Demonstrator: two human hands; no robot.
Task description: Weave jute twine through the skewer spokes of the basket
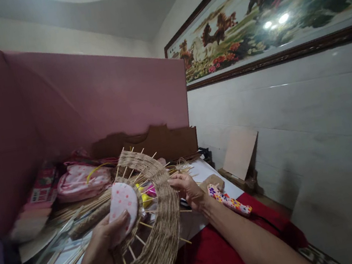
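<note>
A round woven piece (159, 225) of jute cord wound over thin wooden spokes stands on edge in front of me. Its centre is a pink dotted fabric disc (123, 204). My left hand (108, 238) grips that disc, thumb on its front. My right hand (188, 189) is at the woven rim's right edge, fingers pinched on the cord and a spoke there. Yellow and pink bits (146, 195) show through the gaps between the spokes.
A pink fabric pouch (81, 181), bundled sticks (83, 206) and a printed box (39, 191) lie on the cluttered table. A brown cardboard piece (160, 141) leans on the pink partition. A patterned strip (230, 201) rests on red cloth (216, 251). A framed painting (270, 8) hangs on the right wall.
</note>
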